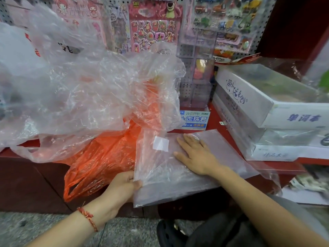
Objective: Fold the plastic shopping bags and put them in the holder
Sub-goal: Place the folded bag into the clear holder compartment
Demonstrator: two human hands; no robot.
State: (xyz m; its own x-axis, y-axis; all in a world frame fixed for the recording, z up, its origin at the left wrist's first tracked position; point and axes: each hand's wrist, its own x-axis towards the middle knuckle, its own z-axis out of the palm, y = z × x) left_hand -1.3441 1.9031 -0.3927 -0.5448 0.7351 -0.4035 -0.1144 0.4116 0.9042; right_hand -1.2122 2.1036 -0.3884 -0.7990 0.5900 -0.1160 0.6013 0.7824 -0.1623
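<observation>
Counter: We take the red counter as our landmark; everything below is placed against it.
Heap of clear bags: A big crumpled heap of clear bags sits on the counter's left half and rises high above it.
White boxes: A stack of white boxes with blue lettering stands on the counter's right end.
Flat clear bag, direction: The flat clear bag lies with its long axis roughly along the counter's near edge, running from near-left to far-right. Its near-left corner hangs out past that edge.
Flat clear bag, place: It lies on the counter's near middle, between the heap and the boxes, and under both hands.
Flat clear bag, look: It is cloudy and see-through, smoothed nearly flat, with fine wrinkles and a diagonal crease. We cannot tell how many layers it has.
Orange bag: An orange bag spills over the counter's near edge, left of the flat bag, with its handle loop hanging down.
Right hand: The right hand lies palm down on the flat bag over the counter, with its fingers straight and spread, gripping nothing.
Left hand: The left hand pinches the flat bag's overhanging left edge, just off the counter's near edge, with the thumb on top.
Label: A small white label shows on the bag's far-left part.
</observation>
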